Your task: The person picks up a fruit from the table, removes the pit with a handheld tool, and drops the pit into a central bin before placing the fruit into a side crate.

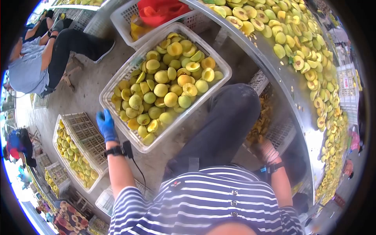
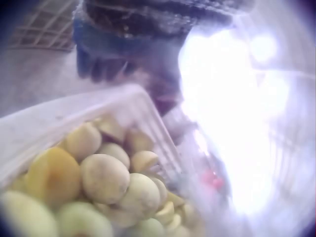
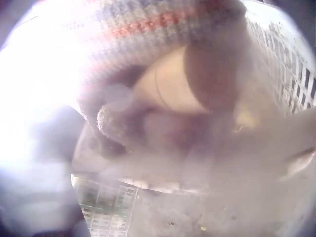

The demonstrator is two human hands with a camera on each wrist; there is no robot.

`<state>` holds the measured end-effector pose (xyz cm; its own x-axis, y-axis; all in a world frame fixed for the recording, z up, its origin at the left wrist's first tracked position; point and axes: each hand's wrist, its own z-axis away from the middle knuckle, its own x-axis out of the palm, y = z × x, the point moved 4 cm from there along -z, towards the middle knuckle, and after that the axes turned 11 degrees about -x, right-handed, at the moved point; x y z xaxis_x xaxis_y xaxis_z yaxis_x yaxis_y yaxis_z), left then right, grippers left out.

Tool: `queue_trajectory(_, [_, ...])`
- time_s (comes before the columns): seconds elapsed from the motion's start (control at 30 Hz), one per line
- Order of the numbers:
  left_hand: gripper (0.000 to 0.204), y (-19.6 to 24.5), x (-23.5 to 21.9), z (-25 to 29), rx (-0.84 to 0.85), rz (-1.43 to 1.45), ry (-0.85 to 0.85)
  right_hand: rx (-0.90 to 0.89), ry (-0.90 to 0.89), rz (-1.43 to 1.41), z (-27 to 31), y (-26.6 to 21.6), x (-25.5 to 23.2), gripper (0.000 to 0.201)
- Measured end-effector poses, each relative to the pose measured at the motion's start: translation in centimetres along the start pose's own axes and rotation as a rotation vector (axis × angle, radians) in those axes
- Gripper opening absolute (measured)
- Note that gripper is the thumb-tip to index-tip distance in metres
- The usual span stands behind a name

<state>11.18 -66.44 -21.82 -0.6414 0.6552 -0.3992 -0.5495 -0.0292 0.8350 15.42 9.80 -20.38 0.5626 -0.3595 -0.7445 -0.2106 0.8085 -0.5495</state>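
Note:
A white plastic crate [image 1: 162,92] full of halved yellow-green fruit [image 1: 161,90] stands on the floor in front of the person's knee. My left hand [image 1: 106,124], in a blue glove, is at the crate's near-left corner, fingertips right by the rim. The left wrist view shows the gloved hand [image 2: 128,59] just beyond that corner [image 2: 133,91], blurred. Low on the right, my right hand [image 1: 263,149], with a striped knit cuff, reaches into a crate of brownish-yellow scraps [image 1: 261,117]. A smooth, pale tan surface [image 3: 168,81] shows beside its fingers; I cannot tell whether they hold it.
A metal table [image 1: 291,92] heaped with fruit halves [image 1: 305,55] curves along the right. Behind the big crate stands another crate with a red bag [image 1: 160,11]. More fruit fills a crate [image 1: 74,156] at left. A seated person [image 1: 33,58] is at upper left.

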Motion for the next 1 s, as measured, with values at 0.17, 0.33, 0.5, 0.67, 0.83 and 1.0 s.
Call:
queue_trajectory(0.17, [0.032, -3.0, 2.6, 4.0, -0.467, 0.449, -0.262, -0.157, -0.107, 0.255, 1.0, 1.2, 0.4, 0.018])
queue_trajectory(0.33, [0.037, -3.2, 3.5, 2.7, -0.608, 0.475, -0.312, -0.105, -0.493, 0.648, 0.6, -2.3, -0.7, 0.029])
queue_trajectory(0.5, [0.034, -0.5, 3.5, 3.6, -0.326, 0.105, -0.329, -0.086, -0.169, 0.758, 3.7, 1.1, 2.9, 0.014])
queue_trajectory(0.67, [0.029, 5.0, 4.3, 7.5, -0.445, 0.36, -0.25, 0.103, -0.493, 0.389, 1.6, -1.8, -1.3, 0.021])
queue_trajectory(0.83, [0.031, -3.4, 4.4, 1.2, -0.378, 0.157, -0.19, 0.073, -0.109, 0.309, -1.1, -5.3, -3.7, 0.033])
queue_trajectory(1.0, [0.031, -0.2, 4.2, 3.6, -0.39, 0.155, -0.228, -0.013, -0.109, 0.394, 2.0, 1.7, 1.7, 0.035])
